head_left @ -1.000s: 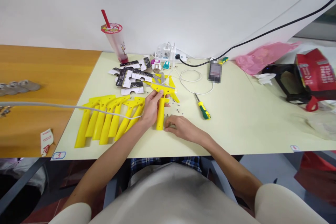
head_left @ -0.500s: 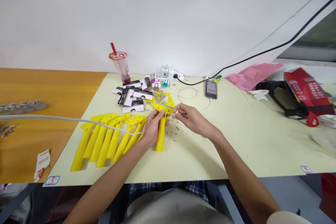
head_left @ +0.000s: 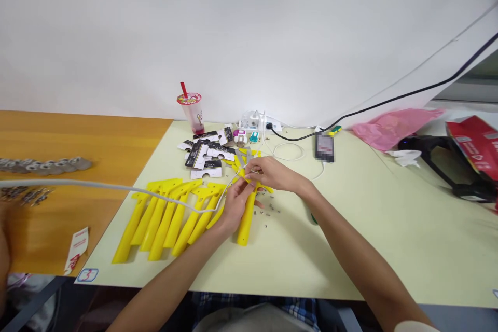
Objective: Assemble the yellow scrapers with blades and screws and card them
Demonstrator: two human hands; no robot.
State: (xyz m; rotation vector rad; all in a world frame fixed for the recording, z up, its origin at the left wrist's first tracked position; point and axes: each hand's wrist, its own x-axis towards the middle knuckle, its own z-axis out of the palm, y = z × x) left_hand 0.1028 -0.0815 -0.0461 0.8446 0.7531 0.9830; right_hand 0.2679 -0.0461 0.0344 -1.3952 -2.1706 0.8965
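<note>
My left hand (head_left: 235,205) is closed around the neck of a yellow plastic T-shaped handle (head_left: 246,223), whose shaft points down toward me. Over the head of that handle, my right hand (head_left: 268,172) is pinched, with its fingertips close to my left fingers. What the pinch holds, if anything, is too small to make out. Left of my hands lies a row of several similar yellow handles (head_left: 157,223). Small metal pieces (head_left: 266,213) are scattered just right of the held handle. Behind my hands are more yellow parts and grey metal blades (head_left: 241,157), partly hidden.
Black-and-white cardboard packs (head_left: 206,158) and a cup with a red straw (head_left: 193,113) stand behind. A power strip (head_left: 254,122), a phone (head_left: 324,147) and a pink bag (head_left: 392,127) line the back. A white cable (head_left: 163,196) crosses in front. Metal parts (head_left: 46,166) lie left.
My right hand has moved left over the handle's head, nearer my left fingers. The view has shifted, and a dark green object now shows beneath my right forearm.
</note>
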